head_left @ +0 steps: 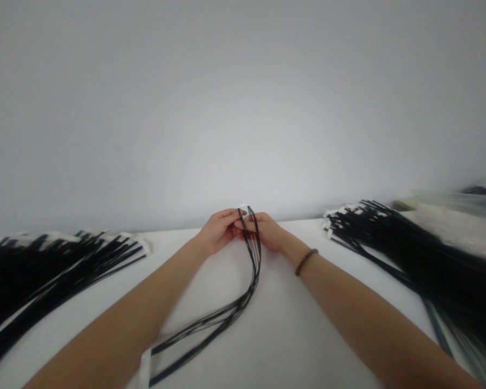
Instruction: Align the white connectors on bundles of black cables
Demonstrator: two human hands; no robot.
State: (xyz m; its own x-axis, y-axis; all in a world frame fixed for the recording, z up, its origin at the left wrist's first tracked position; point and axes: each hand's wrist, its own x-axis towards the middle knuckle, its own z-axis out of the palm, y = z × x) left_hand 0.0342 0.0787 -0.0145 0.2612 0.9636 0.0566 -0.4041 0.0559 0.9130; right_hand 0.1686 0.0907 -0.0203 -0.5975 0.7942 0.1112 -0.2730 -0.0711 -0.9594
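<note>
Both my hands meet at the far middle of a white table (291, 324). My left hand (217, 231) and my right hand (268, 230) are closed, pinching together the top end of a bundle of thin black wires (254, 270) with a small white connector (244, 209) at the top. The wires hang from my fingers and curve down and left across the table toward a white connector (144, 370) near the front edge. A dark bead bracelet (305, 261) sits on my right wrist.
A large heap of black wires with white ends (52, 267) lies on the left of the table. Another large heap (413, 254) fans out on the right, with clear plastic bags (453, 216) behind it. A plain grey wall (243, 108) rises just behind the table.
</note>
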